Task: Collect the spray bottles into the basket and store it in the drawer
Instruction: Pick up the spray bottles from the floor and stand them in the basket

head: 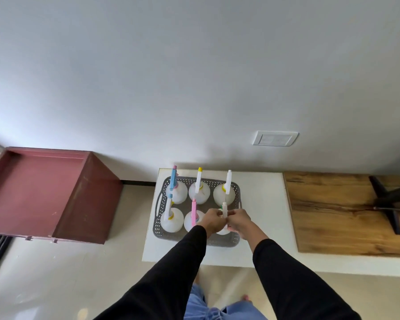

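A grey perforated basket [234, 241] stands on a white table and holds several white spray bottles, upright in two rows. The back row has a blue-headed bottle [174, 179], a yellow-tipped one [198, 181] and a white-headed one [228, 184]. In the front row stand a white-headed bottle [169, 218], a pink-headed bottle [194, 213] and, at the right, a bottle with a white head [224, 209]. My left hand [211, 221] and my right hand [239, 221] both grip that front-right bottle at its neck, hiding most of its body.
The white table [263, 227] stands against the wall. An open dark red drawer [32, 192] juts out at the left, nothing visible inside it. A wooden tabletop [333, 215] with a black stand [388, 199] lies to the right. A wall socket [275, 138] sits above.
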